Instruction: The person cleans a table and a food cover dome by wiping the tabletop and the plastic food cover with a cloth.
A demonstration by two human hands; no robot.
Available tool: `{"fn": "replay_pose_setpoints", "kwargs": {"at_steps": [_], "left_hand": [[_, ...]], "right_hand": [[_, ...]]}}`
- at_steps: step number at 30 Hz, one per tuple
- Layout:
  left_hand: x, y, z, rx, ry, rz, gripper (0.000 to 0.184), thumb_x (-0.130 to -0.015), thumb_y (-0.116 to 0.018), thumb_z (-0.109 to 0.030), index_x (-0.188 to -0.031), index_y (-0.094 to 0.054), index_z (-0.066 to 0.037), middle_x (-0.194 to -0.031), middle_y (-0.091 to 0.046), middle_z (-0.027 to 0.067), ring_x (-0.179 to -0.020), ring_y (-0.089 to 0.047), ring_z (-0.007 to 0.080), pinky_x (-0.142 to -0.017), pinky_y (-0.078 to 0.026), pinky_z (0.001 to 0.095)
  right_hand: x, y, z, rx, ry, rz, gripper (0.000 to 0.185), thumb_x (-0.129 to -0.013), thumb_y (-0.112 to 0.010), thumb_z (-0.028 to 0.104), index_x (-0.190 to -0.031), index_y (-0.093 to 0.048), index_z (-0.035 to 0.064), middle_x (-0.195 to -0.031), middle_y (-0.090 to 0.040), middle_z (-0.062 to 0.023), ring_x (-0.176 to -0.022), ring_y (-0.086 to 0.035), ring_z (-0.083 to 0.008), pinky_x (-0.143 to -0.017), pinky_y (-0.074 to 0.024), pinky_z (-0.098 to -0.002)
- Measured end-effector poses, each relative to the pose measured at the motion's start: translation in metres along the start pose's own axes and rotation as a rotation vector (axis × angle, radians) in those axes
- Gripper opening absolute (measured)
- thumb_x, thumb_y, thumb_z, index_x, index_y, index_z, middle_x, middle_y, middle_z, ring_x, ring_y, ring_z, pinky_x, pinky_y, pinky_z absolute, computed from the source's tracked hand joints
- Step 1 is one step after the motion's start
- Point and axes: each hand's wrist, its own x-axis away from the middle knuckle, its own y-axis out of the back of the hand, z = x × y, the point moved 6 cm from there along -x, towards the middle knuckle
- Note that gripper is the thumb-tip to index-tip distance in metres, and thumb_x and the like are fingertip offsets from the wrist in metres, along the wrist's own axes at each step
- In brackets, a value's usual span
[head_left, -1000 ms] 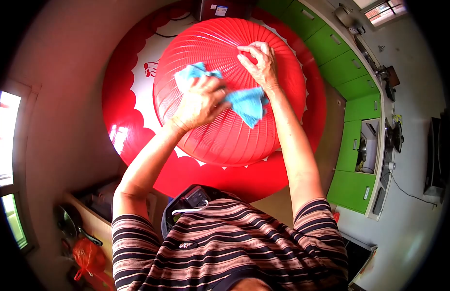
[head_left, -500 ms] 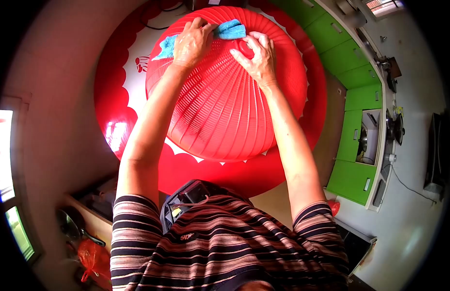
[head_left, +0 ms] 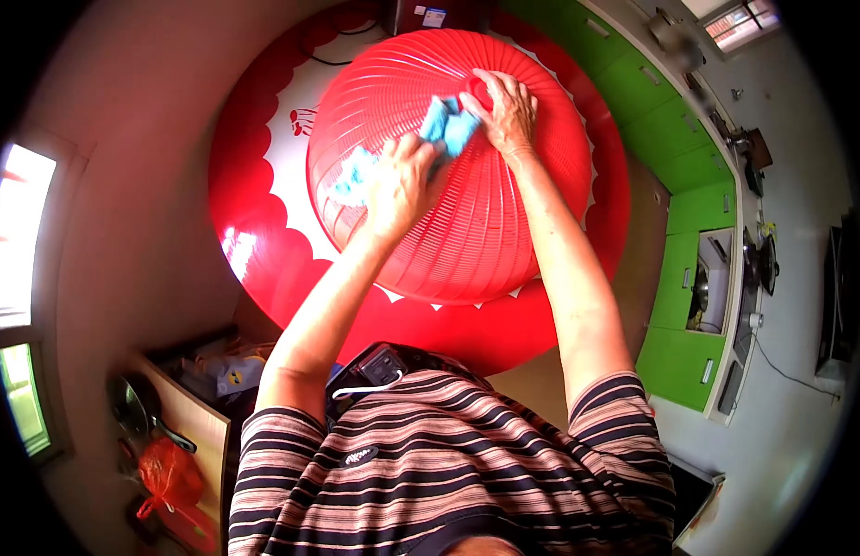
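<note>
your left hand (head_left: 401, 190) grasps cloth (head_left: 448, 125), ends loose either side; your right hand (head_left: 510, 119) grasps knob (head_left: 481, 91) atop cover (head_left: 476, 232). cover beneath both hands, on bench (head_left: 237, 171). for even contact: spread cloth flat, follow ribs (head_left: 445, 255), press lightly, brace by knob.

The cover (head_left: 490, 218) is a large red dome, its thin ribs fanning out from a small round knob (head_left: 479, 90) at the top over a finely slotted surface. It sits domed side up on the round desk (head_left: 430, 329). The cloth (head_left: 448, 128) is light blue and crumpled, bunched in the left fingers (head_left: 407, 148) against the cover. One end sticks out near the knob; the other, slightly blurred, spreads down the left slope.
</note>
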Motion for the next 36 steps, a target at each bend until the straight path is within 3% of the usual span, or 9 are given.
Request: {"fn": "replay_pose_setpoints", "kwargs": {"at_steps": [6, 9, 14, 24, 26, 28, 30, 32, 36], "left_hand": [[0.057, 0.018, -0.016, 0.025, -0.100, -0.024, 0.034, -0.075, -0.077, -0.017, -0.107, -0.066, -0.014, -0.090, -0.055, 0.0065, -0.079, -0.056, 0.0246, -0.066, -0.051, 0.0356], [0.050, 0.016, -0.002, 0.012, -0.132, 0.041, 0.032, -0.078, -0.077, -0.018, -0.108, -0.067, -0.013, -0.093, -0.058, 0.0067, -0.083, -0.059, 0.0249, -0.069, -0.051, 0.0349], [-0.019, 0.014, 0.046, -0.029, 0.061, -0.094, 0.030, -0.082, -0.074, -0.024, -0.110, -0.067, -0.014, -0.099, -0.058, 0.0081, -0.091, -0.061, 0.0271, -0.070, -0.053, 0.0385], [-0.135, -0.030, 0.160, -0.191, 0.108, -0.137, 0.038, -0.087, -0.068, -0.029, -0.124, -0.063, -0.024, -0.116, -0.059, 0.0091, -0.108, -0.060, 0.0311, -0.087, -0.053, 0.0448], [-0.148, -0.042, 0.203, -0.283, 0.233, -0.093, 0.026, -0.084, -0.067, -0.034, -0.100, -0.062, -0.013, -0.113, -0.055, 0.0137, -0.105, -0.058, 0.0339, -0.077, -0.055, 0.0465], [-0.140, -0.048, 0.255, -0.368, 0.332, -0.067, 0.039, -0.086, -0.067, -0.035, -0.124, -0.065, -0.025, -0.120, -0.059, 0.0090, -0.110, -0.060, 0.0316, -0.092, -0.051, 0.0450], [-0.123, -0.051, 0.283, -0.100, 0.511, 0.029, 0.041, -0.089, -0.065, -0.043, -0.123, -0.067, -0.021, -0.117, -0.060, 0.0109, -0.110, -0.060, 0.0310, -0.091, -0.049, 0.0412], [-0.115, -0.047, 0.278, -0.026, 0.400, -0.034, 0.040, -0.090, -0.064, -0.044, -0.122, -0.068, -0.019, -0.110, -0.062, 0.0102, -0.104, -0.062, 0.0307, -0.086, -0.050, 0.0398], [-0.096, -0.020, 0.241, 0.080, 0.391, -0.033, 0.038, -0.090, -0.065, -0.044, -0.117, -0.070, -0.017, -0.101, -0.063, 0.0092, -0.097, -0.065, 0.0288, -0.082, -0.050, 0.0396]], "right_hand": [[0.000, 0.003, 0.003, 0.036, 0.031, -0.004, 0.047, -0.080, -0.071, 0.048, -0.122, -0.066, 0.0274, -0.116, -0.058, -0.0017, -0.111, -0.054, -0.0270, -0.094, -0.0415, -0.0483], [0.000, 0.005, 0.005, 0.057, 0.043, 0.024, 0.045, -0.082, -0.070, 0.046, -0.122, -0.066, 0.0268, -0.117, -0.058, -0.0017, -0.109, -0.055, -0.0279, -0.090, -0.0440, -0.0482], [-0.001, 0.006, 0.004, 0.029, 0.042, 0.057, 0.044, -0.082, -0.070, 0.044, -0.122, -0.065, 0.0269, -0.120, -0.058, -0.0012, -0.109, -0.055, -0.0275, -0.090, -0.0439, -0.0474], [0.000, 0.006, 0.004, 0.002, 0.015, 0.087, 0.047, -0.082, -0.070, 0.044, -0.125, -0.064, 0.0263, -0.123, -0.057, -0.0020, -0.111, -0.053, -0.0291, -0.091, -0.0422, -0.0482], [0.000, 0.005, 0.004, -0.017, -0.009, 0.106, 0.047, -0.082, -0.070, 0.044, -0.125, -0.064, 0.0265, -0.123, -0.057, -0.0018, -0.112, -0.053, -0.0289, -0.091, -0.0419, -0.0481], [0.000, 0.005, 0.003, -0.028, -0.034, 0.106, 0.047, -0.082, -0.070, 0.043, -0.125, -0.063, 0.0267, -0.123, -0.057, -0.0016, -0.113, -0.053, -0.0286, -0.092, -0.0414, -0.0480], [0.000, 0.006, 0.004, -0.023, -0.041, 0.109, 0.047, -0.082, -0.070, 0.043, -0.125, -0.063, 0.0266, -0.123, -0.057, -0.0018, -0.114, -0.053, -0.0285, -0.093, -0.0411, -0.0482], [0.002, 0.004, 0.003, -0.024, -0.060, 0.111, 0.048, -0.082, -0.070, 0.043, -0.125, -0.063, 0.0265, -0.123, -0.057, -0.0020, -0.114, -0.052, -0.0284, -0.093, -0.0407, -0.0483], [0.000, 0.005, 0.005, 0.039, 0.012, 0.063, 0.049, -0.082, -0.070, 0.044, -0.127, -0.062, 0.0268, -0.124, -0.056, -0.0027, -0.115, -0.052, -0.0283, -0.094, -0.0407, -0.0484]]}}
